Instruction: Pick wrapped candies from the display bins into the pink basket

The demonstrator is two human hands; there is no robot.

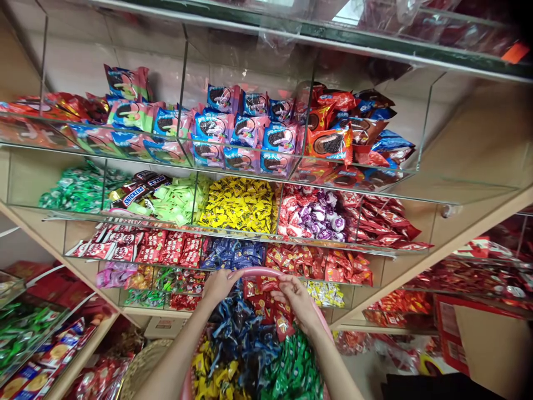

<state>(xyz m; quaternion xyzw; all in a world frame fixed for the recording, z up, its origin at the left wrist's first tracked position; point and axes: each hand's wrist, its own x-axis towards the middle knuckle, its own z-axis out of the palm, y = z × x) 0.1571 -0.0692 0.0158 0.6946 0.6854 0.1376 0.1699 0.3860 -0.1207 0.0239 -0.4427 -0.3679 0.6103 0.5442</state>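
Note:
A pink basket [261, 271] filled with wrapped candies is in front of me, its far rim reaching the lower shelves. My left hand [220, 286] is closed on the rim at the far left. Over the basket's far right side, my right hand [296, 295] has curled fingers pinching at a red candy packet [270, 284]. Under that hand lie more red packets [283, 325]. Dark blue wrapped candies [241, 330] fill the middle, green ones [295, 364] the right and yellow ones [216, 372] the near left.
Tiered glass-fronted shelves [245, 228] face me, divided into compartments of sweets. Packaged cookies [212, 126] occupy the upper tier; yellow candies [237, 204] and Snickers bars [139, 191] are below. A side rack [33, 339] stands at left, a cardboard box [487, 344] at right.

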